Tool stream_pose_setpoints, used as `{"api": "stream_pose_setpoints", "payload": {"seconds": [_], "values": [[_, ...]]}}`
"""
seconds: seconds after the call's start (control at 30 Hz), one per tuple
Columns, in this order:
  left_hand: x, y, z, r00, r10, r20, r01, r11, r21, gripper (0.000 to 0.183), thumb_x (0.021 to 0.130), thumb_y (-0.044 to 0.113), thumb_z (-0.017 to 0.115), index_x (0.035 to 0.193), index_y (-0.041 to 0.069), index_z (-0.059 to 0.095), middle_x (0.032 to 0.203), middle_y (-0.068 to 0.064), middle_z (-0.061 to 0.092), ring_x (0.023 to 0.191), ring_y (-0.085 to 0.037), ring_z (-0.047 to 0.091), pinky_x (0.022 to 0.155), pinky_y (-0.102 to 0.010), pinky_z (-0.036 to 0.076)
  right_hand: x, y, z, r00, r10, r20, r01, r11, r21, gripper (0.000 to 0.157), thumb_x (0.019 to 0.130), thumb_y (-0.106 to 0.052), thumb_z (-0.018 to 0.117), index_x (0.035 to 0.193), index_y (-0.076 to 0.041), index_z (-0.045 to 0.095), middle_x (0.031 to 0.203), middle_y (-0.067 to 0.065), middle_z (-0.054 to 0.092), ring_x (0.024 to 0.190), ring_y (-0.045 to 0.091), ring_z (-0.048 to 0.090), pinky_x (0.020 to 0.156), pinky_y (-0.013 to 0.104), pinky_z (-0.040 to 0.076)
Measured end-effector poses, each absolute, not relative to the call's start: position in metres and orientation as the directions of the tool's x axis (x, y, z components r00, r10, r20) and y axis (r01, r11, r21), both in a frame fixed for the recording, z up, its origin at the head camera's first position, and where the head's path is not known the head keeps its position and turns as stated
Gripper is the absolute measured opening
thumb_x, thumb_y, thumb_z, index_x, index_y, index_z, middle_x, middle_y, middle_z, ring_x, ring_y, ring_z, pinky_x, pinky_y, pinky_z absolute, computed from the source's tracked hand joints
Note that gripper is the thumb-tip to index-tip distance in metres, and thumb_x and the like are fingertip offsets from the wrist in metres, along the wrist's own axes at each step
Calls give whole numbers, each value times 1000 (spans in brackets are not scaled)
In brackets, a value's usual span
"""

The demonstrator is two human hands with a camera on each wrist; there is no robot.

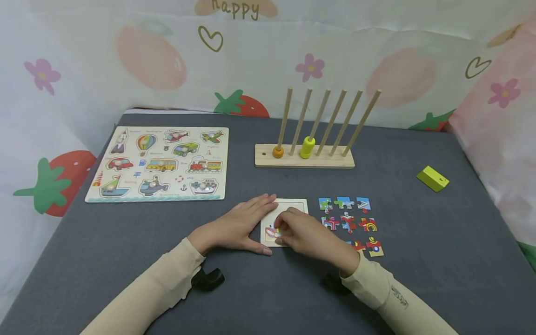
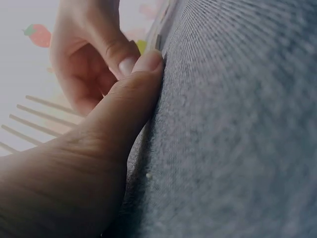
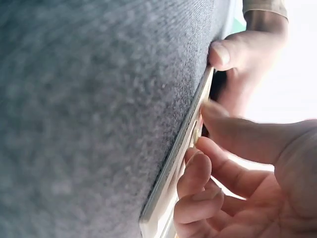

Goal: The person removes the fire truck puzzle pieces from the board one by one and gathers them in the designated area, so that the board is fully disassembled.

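A small white puzzle tray point(image 1: 295, 204) lies on the table in front of me. My left hand point(image 1: 236, 225) rests along its left side, fingers extended over the far left corner and thumb by the near left corner. At the tray's lower left my right hand point(image 1: 303, 232) pinches a jigsaw piece point(image 1: 271, 231) between thumb and fingers, low against the board; those fingers partly hide it. Right of the tray lie several loose jigsaw pieces point(image 1: 347, 222) in rows, some near ones covered by the right wrist. In the right wrist view the tray's edge point(image 3: 168, 173) shows side-on.
A vehicle peg puzzle board point(image 1: 184, 160) lies at the back left. Behind the tray stands a wooden base with upright pegs point(image 1: 268, 160), carrying orange and yellow beads. A yellow block point(image 1: 433, 178) sits at the right on the dark grey tablecloth point(image 1: 439, 242).
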State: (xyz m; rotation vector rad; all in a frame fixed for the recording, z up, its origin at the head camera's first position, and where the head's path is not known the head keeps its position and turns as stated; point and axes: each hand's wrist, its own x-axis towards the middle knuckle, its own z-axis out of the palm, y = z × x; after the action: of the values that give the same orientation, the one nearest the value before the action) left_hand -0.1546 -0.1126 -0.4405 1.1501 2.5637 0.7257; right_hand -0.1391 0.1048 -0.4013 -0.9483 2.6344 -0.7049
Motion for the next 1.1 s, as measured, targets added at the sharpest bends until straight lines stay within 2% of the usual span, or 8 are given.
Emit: {"api": "stream_pose_setpoints", "payload": {"seconds": [0.17, 0.33, 0.6, 0.83, 0.93, 1.1], "values": [[-153, -111, -440, -676, 736, 13, 628, 567, 533, 102, 76, 60, 72, 152, 11, 24, 160, -4, 17, 148, -21, 10, 112, -50, 22, -140, 102, -401, -795, -603, -68, -458, 670, -585, 9, 87, -12, 70, 91, -10, 63, 81, -3, 60, 71, 8, 53, 66, 25, 46], [-153, -111, -441, -681, 732, 17, 628, 572, 527, 99, 75, 60, 72, 151, 13, 27, 160, -3, 18, 148, -22, 11, 111, -49, 23, -142, 107, -396, -820, -564, -99, -369, 652, -662, 6, 89, -12, 68, 88, -13, 62, 77, -4, 62, 67, 7, 53, 59, 23, 43], [-155, -111, -442, -670, 742, 6, 641, 575, 508, 99, 76, 62, 70, 151, 14, 26, 160, -4, 15, 148, -22, 10, 111, -48, 22, -147, 167, -376, -880, -454, -136, -265, 709, -653, 4, 91, -13, 66, 92, -11, 63, 84, 2, 66, 70, 14, 58, 61, 29, 47], [-155, -110, -441, -664, 748, 3, 645, 570, 509, 100, 76, 61, 71, 151, 14, 25, 160, -5, 15, 148, -22, 9, 111, -49, 22, -140, 220, -370, -845, -467, -260, -221, 748, -625, 4, 93, -13, 63, 91, -10, 61, 82, 0, 63, 72, 15, 57, 61, 30, 46], [-155, -110, -441, -665, 747, -6, 642, 575, 507, 100, 76, 61, 70, 152, 15, 25, 160, -4, 14, 148, -22, 9, 112, -48, 22, -135, 228, -376, -817, -490, -303, -189, 726, -662, 4, 92, -12, 64, 90, -11, 60, 83, 0, 63, 74, 16, 58, 61, 28, 47], [-154, -111, -441, -669, 743, -16, 633, 580, 512, 99, 76, 62, 70, 152, 16, 25, 161, -3, 13, 148, -20, 7, 112, -49, 21, -132, 227, -385, -794, -532, -294, -203, 688, -697, 5, 90, -11, 66, 89, -10, 61, 82, -1, 65, 75, 13, 60, 62, 26, 48]]}}
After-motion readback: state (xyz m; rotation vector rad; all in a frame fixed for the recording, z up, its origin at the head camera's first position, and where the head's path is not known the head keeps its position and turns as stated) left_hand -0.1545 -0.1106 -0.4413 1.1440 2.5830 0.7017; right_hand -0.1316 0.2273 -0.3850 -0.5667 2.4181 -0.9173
